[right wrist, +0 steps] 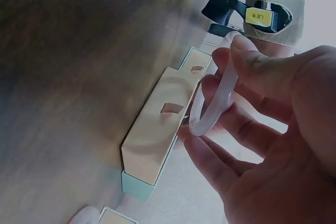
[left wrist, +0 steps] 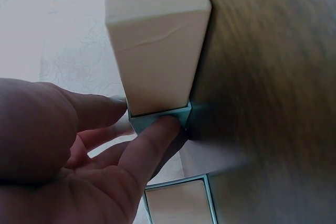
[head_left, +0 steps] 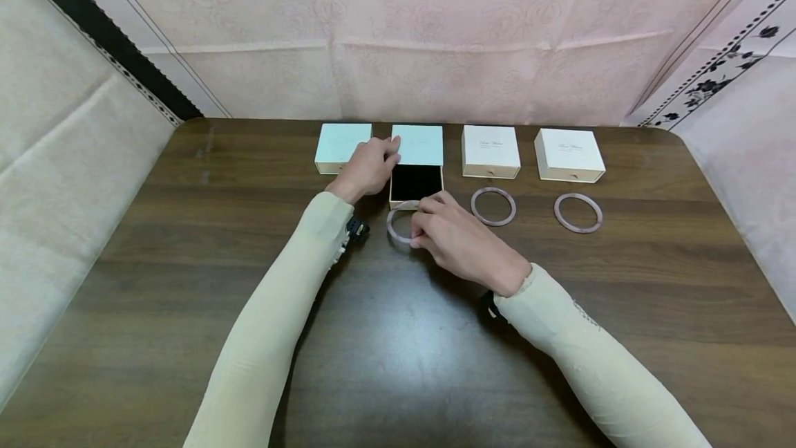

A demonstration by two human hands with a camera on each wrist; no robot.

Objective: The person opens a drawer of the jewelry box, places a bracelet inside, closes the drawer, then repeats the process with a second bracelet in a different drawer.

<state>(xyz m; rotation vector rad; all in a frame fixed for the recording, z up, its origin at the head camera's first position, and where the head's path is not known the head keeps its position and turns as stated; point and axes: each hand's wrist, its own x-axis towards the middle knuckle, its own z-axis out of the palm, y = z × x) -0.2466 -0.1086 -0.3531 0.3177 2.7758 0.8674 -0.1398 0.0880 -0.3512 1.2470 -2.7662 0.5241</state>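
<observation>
My left hand (head_left: 368, 166) grips the side of a light-blue drawer box (head_left: 420, 144). The box's drawer (left wrist: 157, 61) is pulled out toward me and has a black lining. In the left wrist view, the thumb and fingers lie against the blue sleeve's edge. With thumb and fingers, my right hand (head_left: 457, 240) pinches a pale lilac bangle (head_left: 390, 225), tilted just in front of the drawer. Part of the bangle is hidden by the right fingers in the head view. The right wrist view shows the bangle (right wrist: 212, 116) beside the drawer front with its small tab.
Another light-blue box (head_left: 342, 142) stands left of the opened one. To the right are a white box (head_left: 491, 146) and a second white box (head_left: 569, 151), both closed. A bangle (head_left: 493, 190) and another bangle (head_left: 577, 229) lie before them on the wooden table (head_left: 373, 365).
</observation>
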